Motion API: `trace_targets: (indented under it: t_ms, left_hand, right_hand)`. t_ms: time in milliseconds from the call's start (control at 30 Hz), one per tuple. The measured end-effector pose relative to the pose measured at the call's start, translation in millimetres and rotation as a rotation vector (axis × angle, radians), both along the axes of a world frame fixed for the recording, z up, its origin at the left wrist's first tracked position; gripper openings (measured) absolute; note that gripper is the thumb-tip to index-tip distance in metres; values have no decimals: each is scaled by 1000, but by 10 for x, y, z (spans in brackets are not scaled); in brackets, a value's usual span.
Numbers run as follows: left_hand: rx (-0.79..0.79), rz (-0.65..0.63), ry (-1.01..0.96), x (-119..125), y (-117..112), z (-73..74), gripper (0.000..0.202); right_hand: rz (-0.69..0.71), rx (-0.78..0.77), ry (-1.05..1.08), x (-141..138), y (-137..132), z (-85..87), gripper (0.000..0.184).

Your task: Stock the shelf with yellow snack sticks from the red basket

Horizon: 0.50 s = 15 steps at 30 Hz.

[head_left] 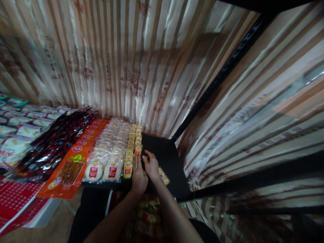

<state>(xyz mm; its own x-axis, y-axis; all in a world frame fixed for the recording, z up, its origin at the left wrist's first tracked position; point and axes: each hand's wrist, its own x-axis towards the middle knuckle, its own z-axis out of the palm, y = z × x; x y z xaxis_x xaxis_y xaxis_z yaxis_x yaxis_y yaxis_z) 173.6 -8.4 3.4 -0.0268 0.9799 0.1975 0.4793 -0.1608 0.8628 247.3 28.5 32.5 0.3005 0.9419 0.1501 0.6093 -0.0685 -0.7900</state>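
Observation:
My left hand (139,177) is stretched out with its fingers straight. They lie along the front part of a row of small yellow snack packets (128,168). Just to the right is my right hand (151,166), its fingers slightly bent and apart, close to the side of that row. I see nothing held in either hand. A single yellowish packet (164,176) lies on the black shelf (177,168), partly covered by my right forearm. Below my arms, more yellow packets (149,216) show dimly in a heap; their container is hard to make out.
Left of the yellow rows stand two rows of round white crackers (113,171) in clear wrappers. Beyond them lie orange snack bags (72,172), dark shiny packs (57,145) and white bags (19,148). A striped sheet (126,67) hangs behind; a black post (215,84) rises at the right.

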Motion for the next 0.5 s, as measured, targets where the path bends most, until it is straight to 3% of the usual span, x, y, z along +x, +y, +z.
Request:
trace_targets:
  t_ms: [133, 300, 500]
  left_hand:
    - [14, -54, 70, 9, -113, 91, 65]
    - [1, -169, 160, 120, -318, 169, 57]
    - [11, -329, 217, 258, -504, 198, 58]
  right_hand:
    - [-28, 92, -164, 278, -368, 81, 32]
    - [-98, 57, -293, 673, -777, 58, 33]
    - [-11, -24, -273, 801, -1096, -12, 34]
